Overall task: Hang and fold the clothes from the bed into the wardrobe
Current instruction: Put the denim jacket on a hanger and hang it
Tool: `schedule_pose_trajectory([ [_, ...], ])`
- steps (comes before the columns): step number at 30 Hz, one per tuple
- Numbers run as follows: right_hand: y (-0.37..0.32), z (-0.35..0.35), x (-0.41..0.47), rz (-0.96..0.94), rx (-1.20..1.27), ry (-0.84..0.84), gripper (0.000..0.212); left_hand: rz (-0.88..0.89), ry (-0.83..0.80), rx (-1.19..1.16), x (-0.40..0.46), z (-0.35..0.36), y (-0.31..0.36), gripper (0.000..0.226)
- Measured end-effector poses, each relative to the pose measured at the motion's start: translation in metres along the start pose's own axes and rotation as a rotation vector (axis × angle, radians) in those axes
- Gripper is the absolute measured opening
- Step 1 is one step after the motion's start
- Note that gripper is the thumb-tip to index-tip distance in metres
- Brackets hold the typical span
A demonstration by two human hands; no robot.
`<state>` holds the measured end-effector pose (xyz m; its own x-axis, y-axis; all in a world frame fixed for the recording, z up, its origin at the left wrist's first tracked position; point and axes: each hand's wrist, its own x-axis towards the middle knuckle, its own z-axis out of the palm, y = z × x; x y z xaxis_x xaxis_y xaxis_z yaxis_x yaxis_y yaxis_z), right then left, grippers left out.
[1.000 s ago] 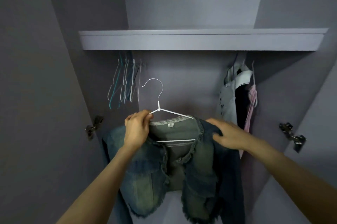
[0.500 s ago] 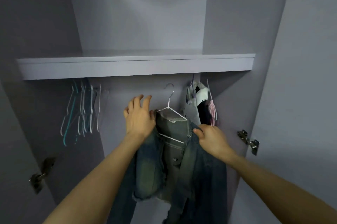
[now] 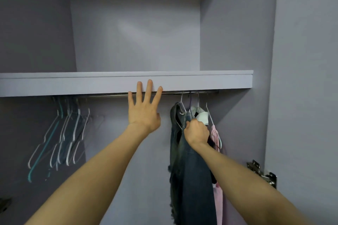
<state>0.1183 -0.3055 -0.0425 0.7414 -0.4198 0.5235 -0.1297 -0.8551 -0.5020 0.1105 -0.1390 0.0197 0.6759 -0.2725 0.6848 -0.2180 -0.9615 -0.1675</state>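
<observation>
1. Two bare forearms reach up from the bottom of the view into the wardrobe, the left one from lower left, the right one from lower right.
2. The right hand (image 3: 196,132) is curled, its fingers (image 3: 190,124) clamped on the shoulder of the denim jacket (image 3: 188,173) just under the hanger.
3. The denim jacket hangs edge-on from a white wire hanger (image 3: 182,105) whose hook is over the rail (image 3: 113,94); its frayed hem drops out of the bottom of the view.
4. The left hand (image 3: 144,113) is raised beside the jacket with fingers straight and spread apart, holding nothing; its fingertips overlap the front edge of the shelf (image 3: 210,82) (whether they touch it I cannot tell).
5. Just right of the jacket, touching it, hang other clothes (image 3: 202,115): a white-and-grey piece, a dark one and a pink garment (image 3: 217,193).
6. Well apart on the left of the rail hangs a bunch of empty hangers (image 3: 62,133), white and teal, somewhat blurred.
7. A metal door hinge (image 3: 263,173) sits on the right-hand side panel.
8. Above the shelf, the upper compartment's grey back wall (image 3: 135,29) is farthest away.
</observation>
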Motion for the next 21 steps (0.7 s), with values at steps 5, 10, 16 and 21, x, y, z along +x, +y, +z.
schedule_pose_trajectory([
  [5, 0.004, 0.027, 0.03, -0.038, -0.088, -0.041, 0.022, -0.012, 0.122, 0.044, 0.004, 0.023, 0.0, 0.089],
  [10, 0.017, 0.043, 0.031, 0.016, -0.123, -0.108, 0.02, -0.01, 0.153, 0.06, 0.003, 0.026, -0.001, 0.09],
  [16, 0.026, 0.022, 0.017, 0.019, -0.047, -0.226, 0.028, -0.003, 0.076, 0.024, -0.002, 0.009, 0.001, 0.086],
  [21, 0.027, -0.01, -0.024, -0.089, -0.005, -0.283, 0.046, -0.042, -0.098, -0.069, -0.039, -0.005, -0.004, 0.072],
])
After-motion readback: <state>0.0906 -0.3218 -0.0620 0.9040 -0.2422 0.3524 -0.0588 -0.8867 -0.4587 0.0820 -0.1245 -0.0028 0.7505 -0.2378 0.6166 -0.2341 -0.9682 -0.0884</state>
